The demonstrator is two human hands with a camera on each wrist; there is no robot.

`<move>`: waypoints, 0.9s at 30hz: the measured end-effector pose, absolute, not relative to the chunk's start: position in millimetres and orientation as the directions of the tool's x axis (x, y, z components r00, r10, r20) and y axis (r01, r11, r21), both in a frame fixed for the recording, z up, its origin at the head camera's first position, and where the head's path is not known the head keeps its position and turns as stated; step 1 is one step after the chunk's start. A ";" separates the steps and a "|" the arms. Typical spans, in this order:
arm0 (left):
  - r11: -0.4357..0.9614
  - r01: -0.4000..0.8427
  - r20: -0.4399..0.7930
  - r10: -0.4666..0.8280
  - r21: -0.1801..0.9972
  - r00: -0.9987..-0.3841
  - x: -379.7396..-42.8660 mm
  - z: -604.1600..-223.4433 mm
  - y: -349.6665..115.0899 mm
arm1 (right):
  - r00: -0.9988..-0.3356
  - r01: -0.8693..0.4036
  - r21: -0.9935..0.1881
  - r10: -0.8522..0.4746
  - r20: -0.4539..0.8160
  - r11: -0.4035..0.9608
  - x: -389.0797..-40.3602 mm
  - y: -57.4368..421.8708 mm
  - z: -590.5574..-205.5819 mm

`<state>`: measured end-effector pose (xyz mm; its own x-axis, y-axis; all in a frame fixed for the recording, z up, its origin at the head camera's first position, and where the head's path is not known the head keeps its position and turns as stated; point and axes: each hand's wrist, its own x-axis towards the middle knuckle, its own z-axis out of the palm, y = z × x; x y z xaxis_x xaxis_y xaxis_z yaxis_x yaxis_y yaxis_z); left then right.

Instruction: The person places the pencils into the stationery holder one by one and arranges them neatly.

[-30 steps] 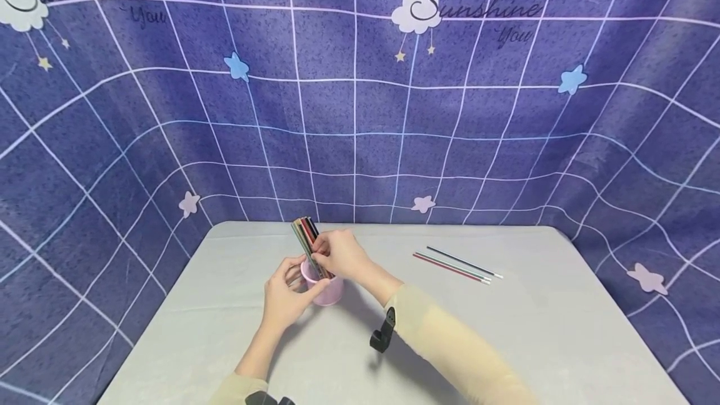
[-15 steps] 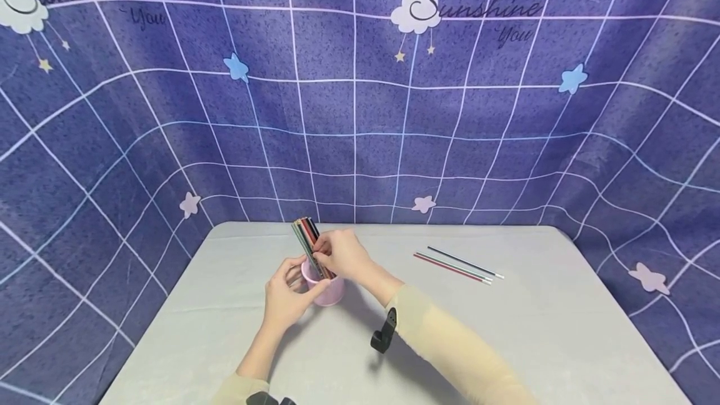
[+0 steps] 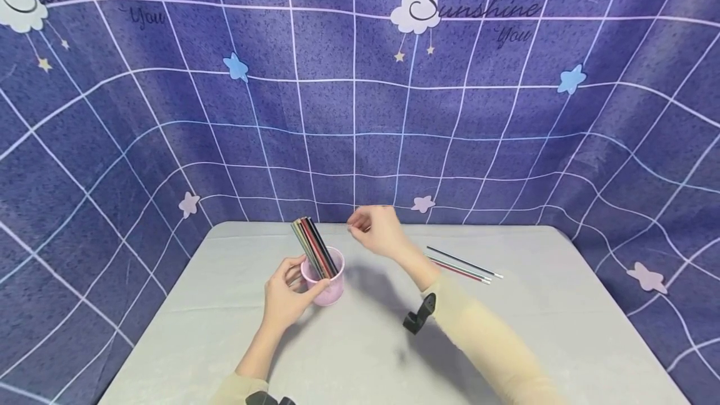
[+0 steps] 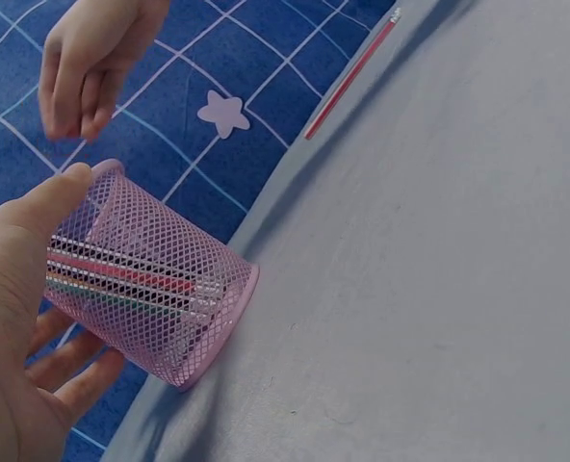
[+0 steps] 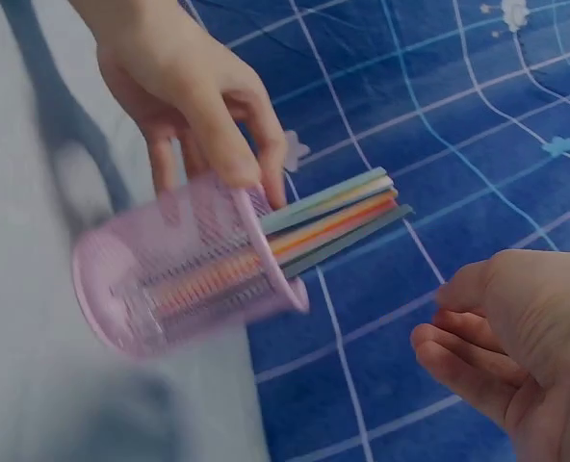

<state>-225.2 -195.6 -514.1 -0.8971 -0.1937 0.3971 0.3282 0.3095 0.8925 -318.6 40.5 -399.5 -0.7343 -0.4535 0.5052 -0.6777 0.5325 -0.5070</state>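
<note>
A pink mesh pencil cup stands on the table, and my left hand holds it, thumb on the near rim and fingers round the far side. Several pencils lean to the left inside it, their shafts black, red, green and yellowish. In the left wrist view their white-ended tips show through the mesh, low in the cup. To the cup's right, raised above the table, is my right hand. Its fingers are loosely bent with nothing between them in the right wrist view.
To the right lie a few loose pencils: a dark blue one and a red one, with a greenish one between. My right forearm partly covers their left ends. A blue patterned curtain hangs behind the white-covered table.
My right hand has let go of the pencils in the cup and moved up and to the right. My left hand and the cup have stayed in place.
</note>
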 end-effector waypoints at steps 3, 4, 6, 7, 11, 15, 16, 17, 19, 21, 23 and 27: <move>0.293 0.338 0.399 -0.182 0.895 -0.899 -224.4 -512.9 -194.5 | -0.745 -0.664 -0.498 -0.443 0.498 0.557 -322.6 60.0 -394.2; 0.289 0.340 0.399 -0.178 0.895 -0.899 -224.4 -512.7 -194.3 | -0.748 -0.661 -0.492 -0.442 0.496 0.567 -323.9 66.6 -392.8; 0.288 0.344 0.403 -0.174 0.893 -0.899 -224.6 -512.8 -194.4 | -0.751 -0.656 -0.474 -0.445 0.488 0.587 -325.8 79.0 -390.5; 0.293 0.345 0.405 -0.174 0.892 -0.898 -224.8 -513.1 -194.8 | -0.749 -0.657 -0.466 -0.449 0.487 0.593 -326.4 84.7 -389.3; 0.301 0.348 0.411 -0.177 0.888 -0.894 -225.4 -514.4 -196.2 | -0.735 -0.670 -0.426 -0.465 0.494 0.607 -327.3 105.5 -388.1; 0.309 0.343 0.410 -0.183 0.887 -0.894 -225.3 -514.8 -196.2 | -0.729 -0.670 -0.391 -0.459 0.508 0.631 -327.5 124.6 -391.8; 0.312 0.342 0.409 -0.183 0.887 -0.894 -225.3 -515.1 -196.2 | -0.729 -0.668 -0.384 -0.459 0.507 0.637 -327.8 129.1 -393.4; 0.313 0.339 0.407 -0.184 0.887 -0.895 -224.9 -515.1 -196.0 | -0.732 -0.665 -0.379 -0.459 0.504 0.643 -327.6 133.8 -394.8; 0.312 0.334 0.402 -0.186 0.889 -0.897 -224.3 -515.3 -196.2 | -0.736 -0.659 -0.369 -0.459 0.498 0.656 -328.0 142.8 -398.0; 0.308 0.329 0.396 -0.187 0.893 -0.899 -223.7 -515.3 -196.4 | -0.740 -0.652 -0.363 -0.456 0.494 0.665 -328.2 151.7 -400.6; 0.302 0.326 0.391 -0.187 0.896 -0.901 -223.0 -514.4 -196.4 | -0.749 -0.640 -0.363 -0.447 0.489 0.677 -327.6 160.3 -402.1; 0.297 0.329 0.392 -0.185 0.896 -0.901 -223.1 -512.3 -196.9 | -0.764 -0.620 -0.362 -0.429 0.482 0.697 -327.1 176.8 -406.2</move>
<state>-223.1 -196.9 -512.3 -0.9011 -0.1854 0.3919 0.3287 0.2974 0.8964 -327.1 176.8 -406.2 -0.7639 -0.4294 0.4818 -0.6196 0.6967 -0.3615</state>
